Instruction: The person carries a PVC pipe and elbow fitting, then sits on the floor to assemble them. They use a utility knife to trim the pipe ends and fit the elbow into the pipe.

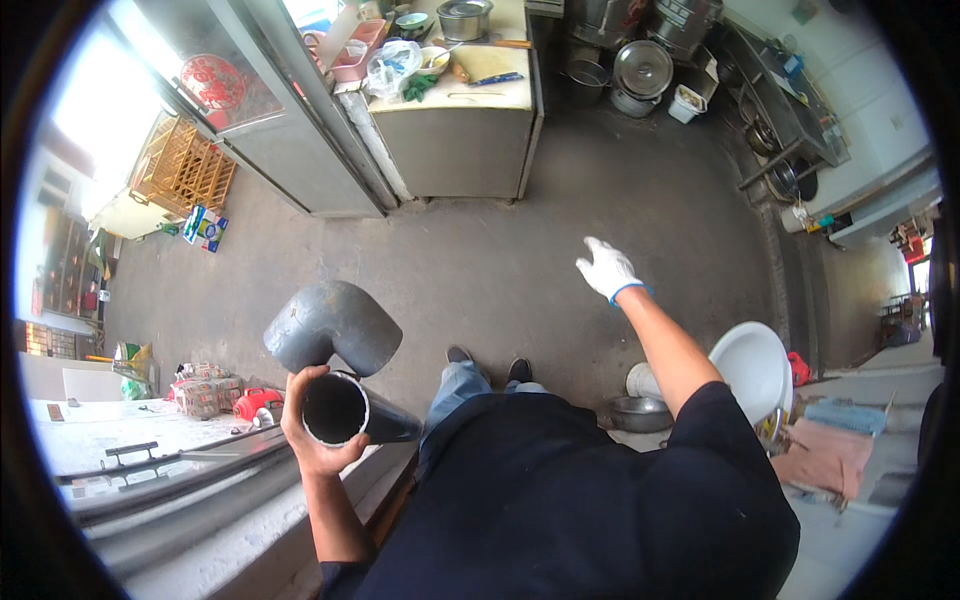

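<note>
Nearest, at the lower left, the left hand (308, 425) grips a grey pipe (386, 418) around its open end; a grey elbow fitting (338, 320) shows just past it, whether joined I cannot tell. The white-gloved right hand (607, 270), free with fingers extended, hangs above the floor (480, 260). Farther off stands a counter (455, 150) bearing a lidded pot (464, 20)

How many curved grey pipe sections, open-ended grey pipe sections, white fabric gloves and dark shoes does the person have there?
Curved grey pipe section: 1
Open-ended grey pipe section, gripped by the bare left hand: 1
White fabric glove, worn: 1
Dark shoes: 2
Total: 5
</note>
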Demonstrator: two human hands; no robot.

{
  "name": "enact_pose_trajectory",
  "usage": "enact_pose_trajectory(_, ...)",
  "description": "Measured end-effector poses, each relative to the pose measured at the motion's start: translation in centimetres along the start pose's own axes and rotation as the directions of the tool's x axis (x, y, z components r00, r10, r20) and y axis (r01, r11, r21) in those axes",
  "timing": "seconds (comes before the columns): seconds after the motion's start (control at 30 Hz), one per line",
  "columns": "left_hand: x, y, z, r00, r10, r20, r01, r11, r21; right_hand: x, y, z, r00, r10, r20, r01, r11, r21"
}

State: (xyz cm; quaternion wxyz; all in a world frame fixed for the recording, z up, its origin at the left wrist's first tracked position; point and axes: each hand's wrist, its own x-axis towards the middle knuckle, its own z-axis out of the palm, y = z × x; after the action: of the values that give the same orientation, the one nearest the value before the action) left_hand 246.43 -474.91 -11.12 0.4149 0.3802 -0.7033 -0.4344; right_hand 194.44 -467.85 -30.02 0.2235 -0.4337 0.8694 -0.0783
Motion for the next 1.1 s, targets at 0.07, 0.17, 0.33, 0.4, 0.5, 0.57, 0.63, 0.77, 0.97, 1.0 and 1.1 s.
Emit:
enact_pose_trajectory(0.07,3.0,-1.2,-0.2,1.000,-0.027,-0.002,0.027,1.000,-0.003,5.6,-1.7,-1.3,0.994,-0.094,-0.054,0.091,0.995,-0.048)
enact_pose_trajectory(0.17,7.9,-3.1,-0.8,1.000,-0.017,-0.012,0.017,1.000,0.022,12.0,-6.2,-3.5,0.998,-0.058,-0.015,0.057,0.996,-0.066)
enact_pose_trajectory(0.33,14.1,-5.4,-1.1,0.999,-0.031,0.009,0.030,0.997,0.074,19.3,-8.2,-4.2,0.997,-0.077,-0.019,0.074,0.988,-0.139)
enact_pose_trajectory(0.4,16.8,-6.3,-1.8,0.999,-0.050,0.012,0.048,0.993,0.111,23.9,-9.7,-4.5,0.988,-0.133,-0.073,0.118,0.976,-0.184)
enact_pose_trajectory(0.5,20.0,-8.2,-3.6,0.992,-0.111,-0.061,0.114,0.992,0.052,31.1,-13.0,-5.5,0.946,-0.278,-0.166,0.226,0.934,-0.276)
enact_pose_trajectory(0.57,23.1,-10.4,-5.5,0.985,-0.013,-0.170,0.031,0.994,0.104,35.0,-16.9,-8.6,0.921,-0.361,-0.149,0.313,0.910,-0.270)
enact_pose_trajectory(0.63,27.1,-10.2,-8.2,0.956,-0.011,-0.293,0.068,0.980,0.186,40.3,-17.2,-9.5,0.845,-0.497,-0.198,0.441,0.857,-0.267)
enact_pose_trajectory(0.77,32.4,-11.0,-13.7,0.853,-0.070,-0.516,0.088,0.996,0.010,53.0,-14.1,-7.8,0.864,-0.489,-0.119,0.386,0.796,-0.466)
enact_pose_trajectory(0.97,34.3,-10.2,-18.1,0.633,-0.171,-0.755,0.022,0.979,-0.203,60.4,-14.0,-5.8,0.853,-0.485,0.194,0.493,0.623,-0.608)
enact_pose_trajectory(1.0,34.6,-10.4,-18.5,0.592,-0.186,-0.784,0.010,0.975,-0.223,61.5,-13.4,-6.0,0.833,-0.516,0.199,0.520,0.608,-0.600)
enact_pose_trajectory(1.1,35.0,-11.5,-20.2,0.504,-0.191,-0.842,-0.028,0.971,-0.237,61.5,-13.1,-6.1,0.781,-0.602,0.168,0.556,0.547,-0.625)
